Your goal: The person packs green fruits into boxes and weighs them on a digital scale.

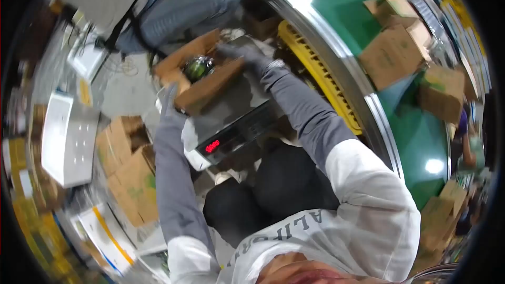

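An open cardboard box (208, 92) is over the dark platform of a digital scale (226, 110), and it looks slightly tilted. Inside the box lies a round, dark green, shiny item (198, 67) whose kind I cannot make out. My left hand (169, 104), in a grey glove or sleeve, grips the box at its near left corner. At the right end of the box, my right hand (251, 59) is closed on the wall, its fingers partly blurred. Red digits glow on the scale's display (212, 146), too smeared to read.
To the right, a metal rail borders a green conveyor belt (331, 2) carrying several cardboard boxes (392, 55). A yellow slotted crate (321, 73) stands beside the rail. Cardboard boxes (134, 179) and a white bin (66, 137) are at left. Another person's leg (184, 16) is ahead.
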Motion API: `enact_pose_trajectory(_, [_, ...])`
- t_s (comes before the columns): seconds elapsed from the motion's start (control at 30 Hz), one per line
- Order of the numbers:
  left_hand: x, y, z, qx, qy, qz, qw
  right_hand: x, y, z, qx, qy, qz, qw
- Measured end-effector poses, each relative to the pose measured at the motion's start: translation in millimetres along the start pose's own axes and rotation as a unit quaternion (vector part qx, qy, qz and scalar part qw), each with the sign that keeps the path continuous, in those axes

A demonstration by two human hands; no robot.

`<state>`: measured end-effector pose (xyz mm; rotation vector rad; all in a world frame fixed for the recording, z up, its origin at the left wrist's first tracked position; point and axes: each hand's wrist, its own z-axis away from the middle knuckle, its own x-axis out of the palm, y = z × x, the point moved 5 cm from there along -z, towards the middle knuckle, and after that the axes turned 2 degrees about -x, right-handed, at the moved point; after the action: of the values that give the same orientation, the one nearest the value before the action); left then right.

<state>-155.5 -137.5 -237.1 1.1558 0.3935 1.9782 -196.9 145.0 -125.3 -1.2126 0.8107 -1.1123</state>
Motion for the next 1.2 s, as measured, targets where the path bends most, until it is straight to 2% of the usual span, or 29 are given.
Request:
enact_pose_trajectory(0.03, [5,-6,10,0.001,0.006,-0.012,1.0,-6,20,2,-0.032,0.038,-0.084,0.995])
enact_pose_trajectory(0.1, [42,-14,50,-0.05,0.058,-0.002,0.997,-17,26,38,-0.053,0.038,-0.055,0.996])
enact_pose_trajectory(0.13, [35,-18,53,-0.071,-0.013,0.014,0.997,-19,43,50,-0.052,0.038,-0.08,0.995])
enact_pose_trajectory(0.17, [89,-16,95,-0.023,-0.027,-0.068,0.997,-20,57,60,-0.07,0.055,-0.121,0.989])
enact_pose_trajectory(0.2, [94,-16,103,0.026,-0.065,-0.169,0.983,-21,70,71,-0.09,0.071,-0.161,0.98])
enact_pose_trajectory(0.27, [104,-18,122,0.147,-0.111,-0.358,0.915,-23,1,162,-0.193,0.149,-0.111,0.964])
enact_pose_trajectory(0.3, [117,-23,136,0.173,-0.131,-0.359,0.908,-25,-13,203,-0.241,0.183,-0.083,0.95])
enact_pose_trajectory(0.33, [131,-27,151,0.202,-0.149,-0.358,0.899,-31,19,230,-0.201,0.19,-0.199,0.94])
enact_pose_trajectory(0.37, [152,-30,168,0.244,-0.182,-0.401,0.864,-39,12,257,-0.226,0.22,-0.258,0.913])
enact_pose_trajectory(0.4, [182,-39,186,0.309,-0.233,-0.471,0.793,-47,5,285,-0.255,0.248,-0.312,0.881])
enact_pose_trajectory(0.43, [215,-49,206,0.393,-0.283,-0.536,0.692,-59,-16,313,-0.313,0.284,-0.306,0.853])
enact_pose_trajectory(0.47, [250,-65,222,0.439,-0.33,-0.554,0.626,-71,-36,341,-0.369,0.319,-0.296,0.821])
enact_pose_trajectory(0.5, [280,-81,232,0.431,-0.364,-0.539,0.625,-93,-35,362,-0.374,0.358,-0.248,0.819])
enact_pose_trajectory(0.53, [313,-102,238,0.356,-0.393,-0.499,0.685,-115,-35,383,-0.374,0.399,-0.201,0.813])
enact_pose_trajectory(0.57, [344,-122,243,0.265,-0.414,-0.442,0.751,-143,-36,405,-0.381,0.494,-0.005,0.781])
enact_pose_trajectory(0.6, [376,-141,247,0.173,-0.421,-0.375,0.807,-169,-36,428,-0.351,0.601,0.175,0.696])
enact_pose_trajectory(0.67, [431,-177,255,0.028,-0.398,-0.254,0.881,-206,-33,452,-0.33,0.659,0.44,0.514])
enact_pose_trajectory(0.7, [453,-196,254,-0.02,-0.368,-0.212,0.905,-245,-27,453,-0.355,0.651,0.291,0.605])
enact_pose_trajectory(0.73, [467,-215,249,-0.026,-0.316,-0.219,0.923,-283,-20,453,-0.378,0.641,0.122,0.657])
enact_pose_trajectory(0.77, [470,-235,234,0.044,-0.215,-0.321,0.921,-313,0,441,-0.353,0.567,-0.205,0.716])
enact_pose_trajectory(0.8, [468,-256,212,0.125,-0.145,-0.459,0.867,-305,-3,446,-0.32,0.583,-0.156,0.731])
enact_pose_trajectory(0.87, [478,-262,208,0.117,-0.155,-0.458,0.868,-266,-15,440,-0.258,0.568,-0.053,0.78])
enact_pose_trajectory(0.9, [480,-259,209,0.135,-0.131,-0.478,0.858,-238,-39,447,-0.133,0.707,0.183,0.67])
enact_pose_trajectory(0.93, [477,-249,217,0.205,-0.084,-0.488,0.845,-195,-78,451,-0.183,0.63,0.555,0.512])
enact_pose_trajectory(0.97, [469,-242,214,0.186,-0.123,-0.487,0.844,-164,-92,451,-0.177,0.602,0.653,0.424])
enact_pose_trajectory(1.0, [460,-237,201,0.258,-0.122,-0.469,0.836,-135,-105,444,-0.26,0.597,0.609,0.453])
enact_pose_trajectory(1.1, [414,-152,199,0.25,-0.05,-0.496,0.83,-79,-125,425,-0.395,0.508,0.547,0.535])
enact_pose_trajectory(1.17, [349,-82,193,0.413,0.069,-0.489,0.765,-54,-124,404,-0.44,0.445,0.514,0.587])
enact_pose_trajectory(1.2, [310,-29,211,0.442,0.079,-0.541,0.711,-43,-122,390,-0.454,0.417,0.486,0.62])
